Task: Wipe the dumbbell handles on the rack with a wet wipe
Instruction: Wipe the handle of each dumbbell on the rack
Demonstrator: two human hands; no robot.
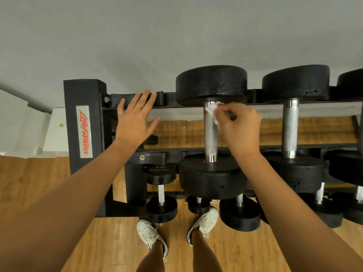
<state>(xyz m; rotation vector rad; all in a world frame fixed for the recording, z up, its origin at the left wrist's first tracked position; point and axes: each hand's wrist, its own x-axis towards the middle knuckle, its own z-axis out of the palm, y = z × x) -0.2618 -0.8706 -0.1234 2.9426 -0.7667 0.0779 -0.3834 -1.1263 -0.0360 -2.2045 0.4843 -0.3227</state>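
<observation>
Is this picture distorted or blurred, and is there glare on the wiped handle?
Head view: wide-angle distortion bows the rails of the rack; light is soft and even; the right hand and wet wipe look slightly soft; the dumbbell handle shows only small highlights.

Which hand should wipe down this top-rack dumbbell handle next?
Right. The right hand pinches the wet wipe against the handle; the left hand rests open on the rack, holding nothing.

Red "LifeFitness" on white label (84, 130), rack end post (78, 91); small dumbbell's end marking (160, 169) illegible
</observation>
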